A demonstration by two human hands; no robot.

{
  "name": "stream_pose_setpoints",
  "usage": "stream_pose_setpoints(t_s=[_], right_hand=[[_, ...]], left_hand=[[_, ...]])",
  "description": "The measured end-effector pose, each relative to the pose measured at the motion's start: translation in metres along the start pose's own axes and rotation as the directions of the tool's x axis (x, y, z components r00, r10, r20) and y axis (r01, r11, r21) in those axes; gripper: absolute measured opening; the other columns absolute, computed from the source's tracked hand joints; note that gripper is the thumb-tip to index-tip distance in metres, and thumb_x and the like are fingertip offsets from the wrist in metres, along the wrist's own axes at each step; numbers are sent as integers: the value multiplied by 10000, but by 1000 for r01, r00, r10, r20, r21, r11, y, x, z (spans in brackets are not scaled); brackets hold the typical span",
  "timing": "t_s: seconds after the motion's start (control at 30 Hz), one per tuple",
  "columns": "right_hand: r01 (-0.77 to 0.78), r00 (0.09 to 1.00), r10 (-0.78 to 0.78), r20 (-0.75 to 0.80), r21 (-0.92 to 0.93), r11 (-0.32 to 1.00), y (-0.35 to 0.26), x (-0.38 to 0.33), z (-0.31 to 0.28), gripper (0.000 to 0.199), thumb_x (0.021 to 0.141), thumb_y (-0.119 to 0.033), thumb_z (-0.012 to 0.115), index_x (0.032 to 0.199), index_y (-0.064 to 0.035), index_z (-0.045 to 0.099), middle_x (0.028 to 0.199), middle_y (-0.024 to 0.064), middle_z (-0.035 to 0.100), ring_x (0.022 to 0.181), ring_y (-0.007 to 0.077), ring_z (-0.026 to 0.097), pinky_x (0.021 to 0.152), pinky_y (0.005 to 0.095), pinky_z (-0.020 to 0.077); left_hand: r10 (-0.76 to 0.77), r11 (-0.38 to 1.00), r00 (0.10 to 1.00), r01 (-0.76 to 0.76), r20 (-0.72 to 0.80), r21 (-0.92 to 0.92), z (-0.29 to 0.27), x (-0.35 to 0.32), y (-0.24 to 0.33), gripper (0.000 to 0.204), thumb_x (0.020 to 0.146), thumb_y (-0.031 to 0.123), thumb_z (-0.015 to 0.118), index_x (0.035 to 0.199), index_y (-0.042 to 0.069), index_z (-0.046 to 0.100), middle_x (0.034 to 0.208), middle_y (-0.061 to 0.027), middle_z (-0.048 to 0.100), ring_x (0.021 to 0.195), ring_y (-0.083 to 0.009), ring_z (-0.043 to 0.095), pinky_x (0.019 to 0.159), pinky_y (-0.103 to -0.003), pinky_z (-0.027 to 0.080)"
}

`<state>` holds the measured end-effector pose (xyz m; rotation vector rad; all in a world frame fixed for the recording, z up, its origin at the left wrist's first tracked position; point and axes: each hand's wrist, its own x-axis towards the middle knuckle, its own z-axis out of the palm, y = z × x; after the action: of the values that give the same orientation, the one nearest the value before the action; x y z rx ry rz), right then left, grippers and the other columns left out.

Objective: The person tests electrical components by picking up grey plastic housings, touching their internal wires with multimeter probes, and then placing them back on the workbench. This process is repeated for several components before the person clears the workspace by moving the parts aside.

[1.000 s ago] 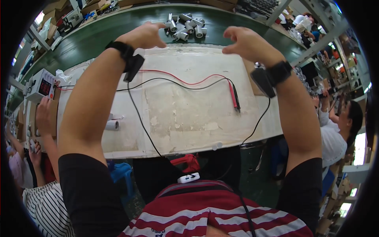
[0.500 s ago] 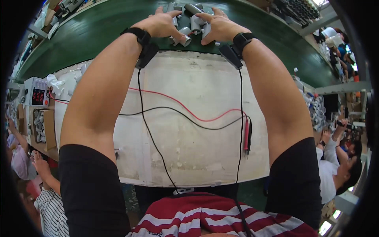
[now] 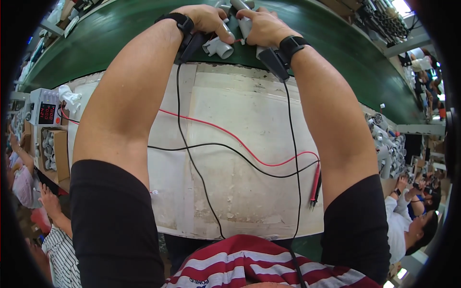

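Note:
Both my arms reach out to the far side, over a green belt [image 3: 326, 65] where grey tubular parts lie in a cluster. My left hand [image 3: 207, 21] has its fingers curled round a grey tube-like part, mostly hidden, with the thumb on its near side. My right hand [image 3: 266, 29] closes round another pale grey tubular part [image 3: 245, 28]. A short red wire shows between the two hands. Just below my left hand lies a branched grey tubular part [image 3: 218, 48]. Another grey cylinder [image 3: 241, 5] lies beyond my fingers.
A white worktop [image 3: 240, 110] carries red and black test leads, their probes [image 3: 315, 185] at its right. A power supply [image 3: 45, 108] with a red display stands left, above a cardboard box [image 3: 60, 153] of grey parts. More parts [image 3: 386, 144] pile up right. People sit on both sides.
My hands have gone from spread fingers over the cluster to closing round parts. Parts there have shifted. The worktop and test leads appear slightly lower in view.

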<state>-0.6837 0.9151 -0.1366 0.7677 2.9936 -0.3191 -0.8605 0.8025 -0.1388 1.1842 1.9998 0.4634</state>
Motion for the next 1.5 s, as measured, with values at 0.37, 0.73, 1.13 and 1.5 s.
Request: stream_pose_setpoints(t_s=[0.37, 0.73, 1.13, 1.5], right_hand=[[9, 984, 21, -178, 164, 986, -21, -14, -7, 767, 741, -145, 787, 1457, -245, 533, 1257, 192, 644, 1125, 362, 631, 966, 407, 543], [438, 892, -452, -26, 299, 848, -112, -283, -13, 675, 705, 41, 714, 1350, -116, 593, 1252, 181, 591, 1193, 389, 543, 994, 448, 513], [467, 872, -489, 17, 266, 843, -127, -302, -86, 666, 755, -241, 897, 1355, -103, 642, 1313, 190, 627, 1243, 346, 598, 1002, 423, 519], [372, 924, -382, -17, -199, 907, -124, 37, -49, 462, 876, -156, 657, 1333, -87, 670, 1168, 181, 734, 1071, 365, 692, 941, 420, 543]], left_hand=[[125, 973, 897, -28, -425, 228, 30, -45, 3, 1083, 554, 316, 948, 1517, 163, 477, 1513, -197, 380, 1161, -368, 666, 935, -419, 580], [27, 968, 983, 20, -181, 252, 44, -108, 45, 1046, 603, 308, 941, 1513, 127, 457, 1517, -266, 342, 1233, -428, 599, 1042, -389, 523], [485, 841, 846, -382, -221, 383, 88, -163, 18, 788, 642, 178, 907, 1341, 136, 547, 1495, -180, 403, 1177, -414, 630, 1006, -418, 543], [612, 786, 791, -609, 1, 104, 136, -227, 10, 716, 706, 57, 831, 1368, 145, 574, 1465, -225, 450, 1119, -446, 665, 971, -472, 552]])
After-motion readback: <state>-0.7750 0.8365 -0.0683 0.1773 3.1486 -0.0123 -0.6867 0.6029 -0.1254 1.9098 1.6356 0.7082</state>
